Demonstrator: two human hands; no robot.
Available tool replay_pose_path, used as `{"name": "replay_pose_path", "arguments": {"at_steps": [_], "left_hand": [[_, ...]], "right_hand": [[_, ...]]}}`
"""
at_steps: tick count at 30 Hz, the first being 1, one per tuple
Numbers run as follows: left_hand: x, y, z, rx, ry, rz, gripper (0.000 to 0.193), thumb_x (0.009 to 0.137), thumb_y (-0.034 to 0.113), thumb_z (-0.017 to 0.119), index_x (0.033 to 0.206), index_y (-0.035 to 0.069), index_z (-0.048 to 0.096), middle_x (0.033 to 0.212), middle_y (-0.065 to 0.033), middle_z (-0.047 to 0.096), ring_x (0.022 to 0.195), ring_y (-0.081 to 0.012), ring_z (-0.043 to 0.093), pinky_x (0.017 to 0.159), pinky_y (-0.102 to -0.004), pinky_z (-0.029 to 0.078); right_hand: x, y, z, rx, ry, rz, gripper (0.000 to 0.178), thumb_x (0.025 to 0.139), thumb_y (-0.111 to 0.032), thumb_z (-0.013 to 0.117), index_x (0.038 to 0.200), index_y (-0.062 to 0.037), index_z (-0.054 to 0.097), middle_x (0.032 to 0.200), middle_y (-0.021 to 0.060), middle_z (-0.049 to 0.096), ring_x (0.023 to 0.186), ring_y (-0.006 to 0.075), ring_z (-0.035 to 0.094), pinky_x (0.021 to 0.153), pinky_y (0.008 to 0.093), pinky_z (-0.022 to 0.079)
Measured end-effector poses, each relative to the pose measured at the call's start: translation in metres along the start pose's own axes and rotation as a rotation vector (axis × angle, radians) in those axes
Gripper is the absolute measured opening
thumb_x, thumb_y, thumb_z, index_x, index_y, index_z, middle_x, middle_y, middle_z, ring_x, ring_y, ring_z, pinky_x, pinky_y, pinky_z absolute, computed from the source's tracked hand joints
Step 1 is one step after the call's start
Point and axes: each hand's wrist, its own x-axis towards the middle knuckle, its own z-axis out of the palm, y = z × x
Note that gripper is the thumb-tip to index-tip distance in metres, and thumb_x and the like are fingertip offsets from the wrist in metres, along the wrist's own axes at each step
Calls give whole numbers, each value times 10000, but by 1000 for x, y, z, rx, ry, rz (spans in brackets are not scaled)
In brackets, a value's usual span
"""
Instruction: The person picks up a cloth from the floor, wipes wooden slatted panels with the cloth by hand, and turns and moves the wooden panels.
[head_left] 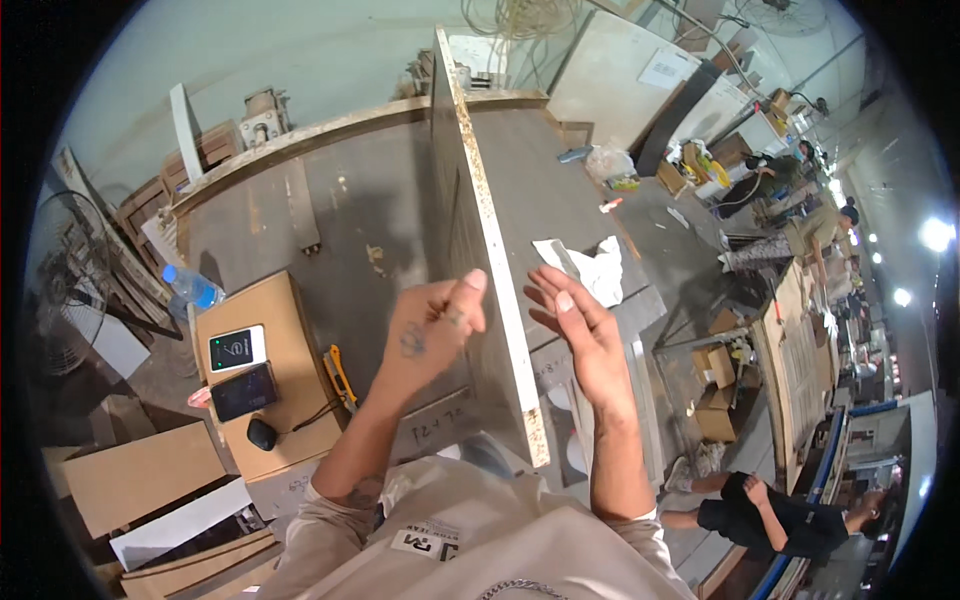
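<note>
A long board (492, 230) stands on its narrow edge, running away from me, with pale and speckled chipboard showing along its top. On its left side is my left hand (430, 330), fingers curled in and thumb laid over them; whatever they may hold is hidden. My right hand (590, 340) is raised on the other side, its fingers stretched and apart, with nothing visible in it. Whether either hand touches the board I cannot tell. Beyond the right hand, a crumpled white cloth or paper (598, 270) lies on the grey worktable (390, 220).
At left, a cardboard box (285, 340) carries a white phone-sized device (237, 348), a dark phone (244, 390) and a black mouse-like object (262, 433). A yellow utility knife (341, 375) lies beside it, near a water bottle (193, 287). A person in black (780, 515) is at right.
</note>
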Motion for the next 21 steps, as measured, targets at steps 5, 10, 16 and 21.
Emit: {"name": "replay_pose_path", "arguments": {"at_steps": [5,10,16,21], "left_hand": [[2,-88,-7,-74,50,-129,482,969,374,456,697,5,602,604,-20,524,547,-97,492,535,-257,394],[-5,-204,6,-159,68,-485,360,986,297,412,1016,-9,600,879,-101,639,746,-166,593,692,-301,481],[-13,-284,33,-370,38,-792,483,989,340,431,1311,-19,459,1135,-166,613,1003,-231,605,863,-330,494],[0,-301,53,-504,-40,-791,564,988,386,423,1361,-36,388,1277,-199,536,1149,-268,546,970,-365,451]], "right_hand": [[-4,-23,-7,-117,-84,42,519,962,-283,544,1332,66,439,1275,158,553,1176,209,523,998,326,405],[0,-14,-26,-212,50,121,498,942,-255,575,1322,50,472,1231,114,575,1115,149,514,984,285,377],[13,-24,-22,-347,17,53,447,949,-258,563,1278,40,520,1136,54,602,1046,108,491,937,251,360],[10,-27,-25,-318,47,103,373,955,-294,554,1161,14,588,974,5,590,907,82,479,815,235,381]]}}
